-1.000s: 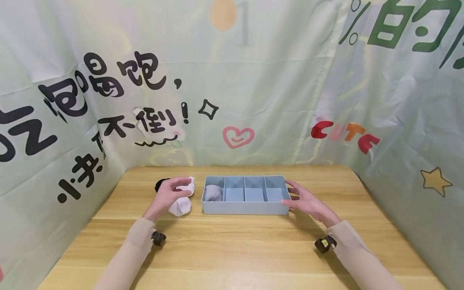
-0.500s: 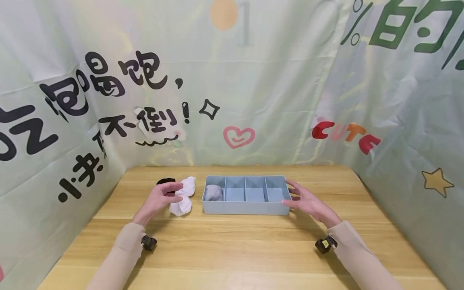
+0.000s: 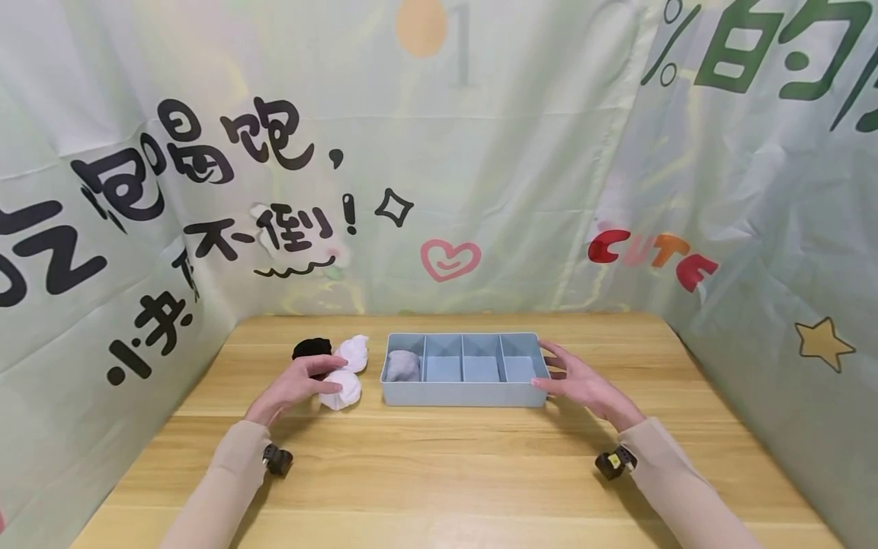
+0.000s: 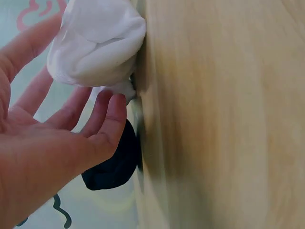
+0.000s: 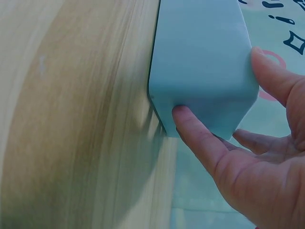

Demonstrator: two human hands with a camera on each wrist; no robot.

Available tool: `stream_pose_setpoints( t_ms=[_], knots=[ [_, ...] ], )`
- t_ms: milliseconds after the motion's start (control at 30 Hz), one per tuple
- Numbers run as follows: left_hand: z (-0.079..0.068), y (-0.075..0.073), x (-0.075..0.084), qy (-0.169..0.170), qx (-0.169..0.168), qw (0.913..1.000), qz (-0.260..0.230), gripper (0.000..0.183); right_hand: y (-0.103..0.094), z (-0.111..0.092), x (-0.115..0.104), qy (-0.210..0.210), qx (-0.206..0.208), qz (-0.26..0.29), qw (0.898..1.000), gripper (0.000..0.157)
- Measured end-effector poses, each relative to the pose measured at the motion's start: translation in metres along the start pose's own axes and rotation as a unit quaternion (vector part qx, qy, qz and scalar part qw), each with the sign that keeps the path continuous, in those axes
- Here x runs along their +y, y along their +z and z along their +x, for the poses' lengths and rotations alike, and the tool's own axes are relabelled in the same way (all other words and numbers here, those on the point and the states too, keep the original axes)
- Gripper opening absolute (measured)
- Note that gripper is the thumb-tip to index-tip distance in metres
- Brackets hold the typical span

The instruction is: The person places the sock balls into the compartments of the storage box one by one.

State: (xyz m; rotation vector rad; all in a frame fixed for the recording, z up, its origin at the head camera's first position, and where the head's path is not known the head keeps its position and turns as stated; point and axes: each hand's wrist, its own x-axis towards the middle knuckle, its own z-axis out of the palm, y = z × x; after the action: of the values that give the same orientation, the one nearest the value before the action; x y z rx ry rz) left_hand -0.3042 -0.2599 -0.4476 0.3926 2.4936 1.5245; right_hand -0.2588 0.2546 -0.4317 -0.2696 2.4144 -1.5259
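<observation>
Blue box interior [image 3: 444, 369], head view only

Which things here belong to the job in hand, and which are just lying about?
Belong to the job, it seems:
left hand, at the nearer white bundle
farther white bundle
black bundle
right hand, holding the end of the divided box
gray bundle, in the box's leftmost compartment

Setting and gear, rather than strays:
wooden table
printed backdrop
left wrist camera
right wrist camera

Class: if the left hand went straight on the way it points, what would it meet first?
Most likely the nearer white bundle, right in front of the left hand; depth is unclear, so they may be touching.
</observation>
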Motion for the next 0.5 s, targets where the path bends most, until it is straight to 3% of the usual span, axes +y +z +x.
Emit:
stream_pose_setpoints(
  t_ms=[333, 500],
  knots=[
    [0.0057, 0.0029, -0.0031, -0.012, -0.042, 0.9984, 0.036, 0.046, 0.0000, 0.0008, 0.0007, 0.007, 0.001, -0.001, 1.000, 0.091],
    [0.0068, 0.0055, -0.0020, -0.003, -0.043, 0.9981, 0.044, 0.038, 0.0001, 0.0011, 0.0007, 0.006, 0.005, -0.004, 1.000, 0.090]
  ],
)
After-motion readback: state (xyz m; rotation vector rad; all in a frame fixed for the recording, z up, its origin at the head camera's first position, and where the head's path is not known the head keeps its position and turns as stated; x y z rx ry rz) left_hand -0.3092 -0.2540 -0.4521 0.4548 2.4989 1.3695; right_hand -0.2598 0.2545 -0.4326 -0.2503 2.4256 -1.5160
